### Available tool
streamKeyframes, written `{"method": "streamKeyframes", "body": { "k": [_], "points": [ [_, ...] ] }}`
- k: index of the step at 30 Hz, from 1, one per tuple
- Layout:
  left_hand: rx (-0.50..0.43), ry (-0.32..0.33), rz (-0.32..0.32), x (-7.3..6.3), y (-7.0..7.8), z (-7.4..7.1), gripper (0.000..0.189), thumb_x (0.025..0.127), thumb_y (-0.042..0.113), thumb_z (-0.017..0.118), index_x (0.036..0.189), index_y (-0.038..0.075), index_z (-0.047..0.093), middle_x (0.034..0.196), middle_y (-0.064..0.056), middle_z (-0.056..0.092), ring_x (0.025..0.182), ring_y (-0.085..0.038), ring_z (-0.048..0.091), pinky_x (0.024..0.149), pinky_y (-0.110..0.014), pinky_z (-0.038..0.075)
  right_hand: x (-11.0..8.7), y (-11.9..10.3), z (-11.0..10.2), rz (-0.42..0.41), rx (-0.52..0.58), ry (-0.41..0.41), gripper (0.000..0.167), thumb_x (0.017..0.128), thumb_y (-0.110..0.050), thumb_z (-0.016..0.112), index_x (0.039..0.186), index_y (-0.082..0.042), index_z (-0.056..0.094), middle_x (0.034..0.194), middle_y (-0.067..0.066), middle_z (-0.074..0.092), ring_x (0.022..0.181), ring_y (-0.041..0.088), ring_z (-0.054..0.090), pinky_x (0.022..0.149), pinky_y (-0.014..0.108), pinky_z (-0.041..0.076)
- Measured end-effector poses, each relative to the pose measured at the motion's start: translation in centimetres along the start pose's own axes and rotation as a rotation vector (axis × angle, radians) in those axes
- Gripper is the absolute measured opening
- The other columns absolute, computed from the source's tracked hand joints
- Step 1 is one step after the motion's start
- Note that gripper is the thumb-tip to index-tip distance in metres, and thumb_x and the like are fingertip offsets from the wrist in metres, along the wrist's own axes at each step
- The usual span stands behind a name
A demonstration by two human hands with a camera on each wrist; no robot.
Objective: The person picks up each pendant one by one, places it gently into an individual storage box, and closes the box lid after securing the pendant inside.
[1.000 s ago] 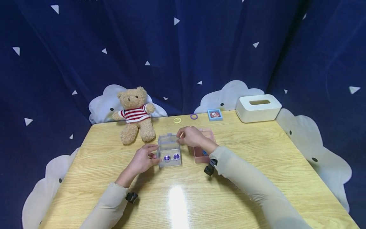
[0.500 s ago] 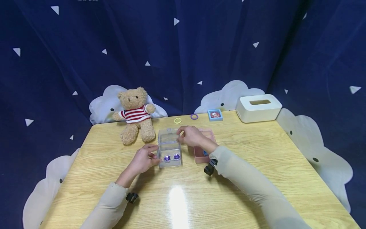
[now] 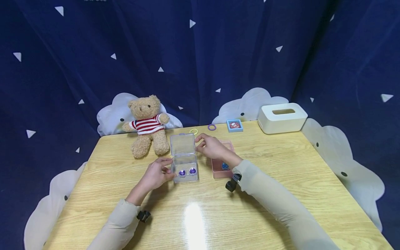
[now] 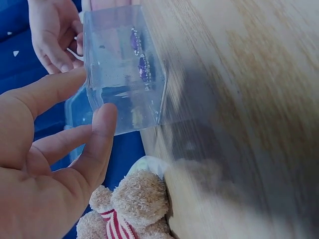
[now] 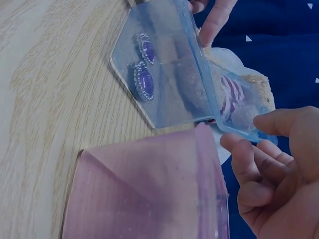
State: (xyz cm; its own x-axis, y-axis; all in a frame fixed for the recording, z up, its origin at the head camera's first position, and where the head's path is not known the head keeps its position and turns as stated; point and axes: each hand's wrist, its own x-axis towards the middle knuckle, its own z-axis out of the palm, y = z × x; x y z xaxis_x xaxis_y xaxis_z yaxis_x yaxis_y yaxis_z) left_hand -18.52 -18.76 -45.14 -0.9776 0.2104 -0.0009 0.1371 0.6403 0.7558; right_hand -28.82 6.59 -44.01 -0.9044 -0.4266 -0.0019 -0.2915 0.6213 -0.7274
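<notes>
A small clear plastic box (image 3: pixel 184 177) stands on the table with its hinged lid (image 3: pixel 183 144) raised at the back. Inside lie two purple gems (image 3: pixel 187 171) with beaded silver rims. My left hand (image 3: pixel 157 171) holds the box at its left side, one finger toward the hinge and the thumb near the front corner. With finger and thumb, my right hand (image 3: pixel 210 146) pinches the lid's right edge. Partly under the right wrist is a pink box (image 3: pixel 217 173) with a blue gem (image 3: pixel 225 166) in it.
A teddy bear (image 3: pixel 146 126) in a striped shirt sits at the back left. Along the rear edge lie a yellow ring (image 3: pixel 193 131), a purple ring (image 3: pixel 212 127) and a blue framed picture (image 3: pixel 235 125). A white tissue box (image 3: pixel 282 118) stands back right.
The clear box's lid has swung up and back, its top edge now overlapping the yellow ring in the head view. My right hand has risen slightly with it; the left has stayed put.
</notes>
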Motion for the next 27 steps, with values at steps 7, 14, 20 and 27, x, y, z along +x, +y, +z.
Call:
{"method": "streamKeyframes", "body": {
  "k": [7, 14, 20, 27],
  "points": [
    [-0.003, 0.008, 0.020, -0.23, 0.04, -0.04, 0.064, 0.079, 0.006, 0.082, 0.136, -0.005, 0.057, 0.137, -0.016, 0.056, 0.087, -0.018, 0.069, 0.069, -0.018, 0.057, -0.30, 0.19, -0.16, -0.006, 0.072, -0.027, 0.025, 0.095, -0.017, 0.061, 0.120, -0.014, 0.057, 0.101, 0.014, 0.075, 0.071, 0.031, 0.069, 0.058, 0.022, 0.048],
    [-0.025, 0.010, 0.046, -0.30, -0.26, 0.03, 0.059, 0.079, 0.004, 0.081, 0.133, -0.005, 0.059, 0.136, -0.019, 0.056, 0.088, -0.021, 0.070, 0.071, -0.019, 0.059, -0.29, 0.50, -0.16, -0.050, 0.056, -0.036, 0.021, 0.098, -0.019, 0.058, 0.118, -0.015, 0.060, 0.103, 0.013, 0.074, 0.068, 0.024, 0.067, 0.060, 0.023, 0.049],
    [-0.020, 0.013, 0.070, -0.31, -0.40, 0.17, 0.056, 0.080, 0.005, 0.081, 0.131, -0.006, 0.061, 0.135, -0.019, 0.057, 0.087, -0.019, 0.070, 0.071, -0.016, 0.057, -0.47, 0.24, -0.17, -0.066, 0.103, -0.036, 0.015, 0.100, -0.021, 0.058, 0.112, -0.013, 0.061, 0.109, 0.018, 0.072, 0.077, 0.034, 0.071, 0.063, 0.024, 0.055],
    [-0.016, 0.017, 0.078, -0.39, -0.64, 0.12, 0.056, 0.079, 0.005, 0.082, 0.130, -0.005, 0.062, 0.134, -0.018, 0.058, 0.086, -0.018, 0.070, 0.071, -0.017, 0.057, -0.68, 0.63, -0.26, -0.109, 0.154, -0.081, 0.017, 0.102, -0.009, 0.049, 0.116, -0.011, 0.058, 0.110, 0.019, 0.073, 0.075, 0.043, 0.068, 0.061, 0.029, 0.056]
  ]
}}
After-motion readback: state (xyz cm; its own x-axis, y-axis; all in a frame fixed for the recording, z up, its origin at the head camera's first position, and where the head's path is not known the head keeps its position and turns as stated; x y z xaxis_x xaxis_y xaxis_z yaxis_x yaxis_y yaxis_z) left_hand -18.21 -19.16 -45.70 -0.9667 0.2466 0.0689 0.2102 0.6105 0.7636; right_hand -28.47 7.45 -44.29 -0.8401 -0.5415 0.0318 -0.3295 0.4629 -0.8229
